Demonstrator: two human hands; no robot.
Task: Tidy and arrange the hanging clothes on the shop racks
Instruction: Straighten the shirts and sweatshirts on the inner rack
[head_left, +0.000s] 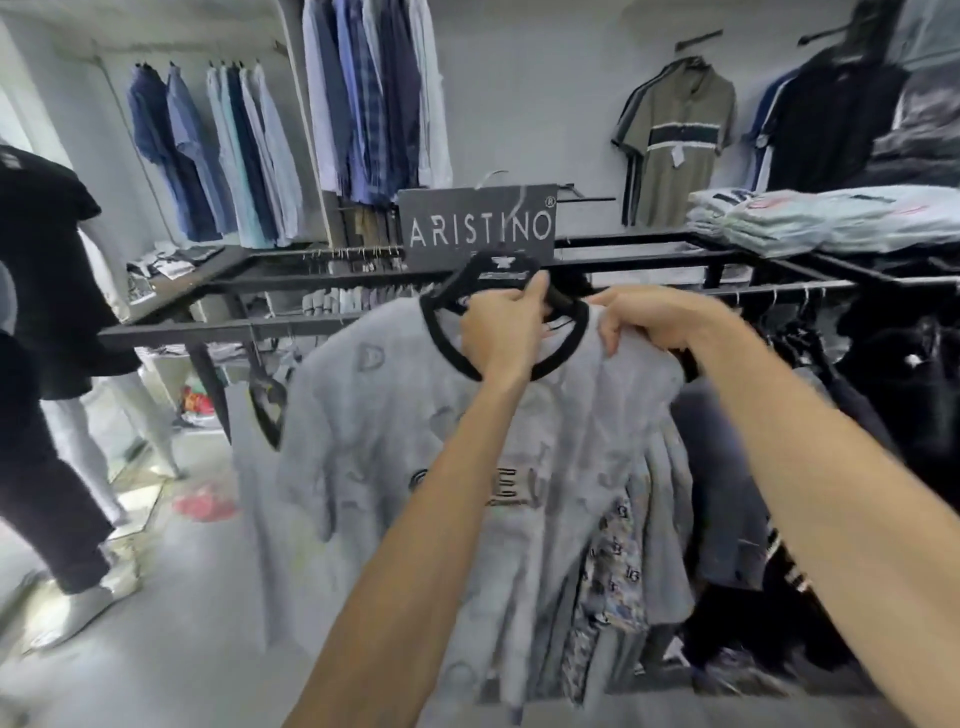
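Holding a grey T-shirt at the rack

The shirt hangs with its long axis vertical, black collar up and front toward the camera, before the black rack. The left hand, at the collar, grips the black hanger. The right hand pinches the shoulder just beside it. Behind, a dark sign reads "ARISTINO"; the chest print is too blurred to read.

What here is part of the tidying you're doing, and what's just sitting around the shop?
In the job: grey T-shirt, its black hanger gripped by the left hand, right hand gripping its shoulder, black rack.
Just around: ARISTINO sign, folded shirts, mannequin, olive polo on the wall.
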